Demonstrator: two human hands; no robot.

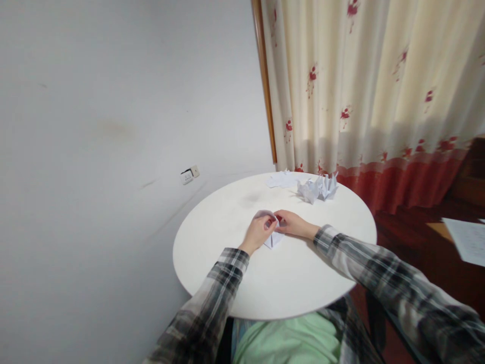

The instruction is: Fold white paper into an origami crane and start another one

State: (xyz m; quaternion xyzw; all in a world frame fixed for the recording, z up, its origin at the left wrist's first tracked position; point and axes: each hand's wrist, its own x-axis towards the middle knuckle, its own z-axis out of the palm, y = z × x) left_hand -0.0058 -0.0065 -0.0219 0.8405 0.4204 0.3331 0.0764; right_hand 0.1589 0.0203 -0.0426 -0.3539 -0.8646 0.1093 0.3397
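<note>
Near the middle of the round white table [212, 242], a folded piece of white paper [273, 240] is held between both hands. My left hand [259, 231] grips its left side, with thumb and fingers pinched near the upper edge. From the right, my right hand [294, 223] pinches the same paper close to the left fingertips. A folded point of the paper sticks out below the hands toward me. The fingers hide part of its upper folds.
Several folded white paper shapes [318, 189] stand at the table's back right. Beside them lie flat white paper pieces [282, 179]. A wall with a socket [187, 176] is on the left, and a flowered curtain [364, 101] hangs behind. Printed sheets [468, 240] lie at far right.
</note>
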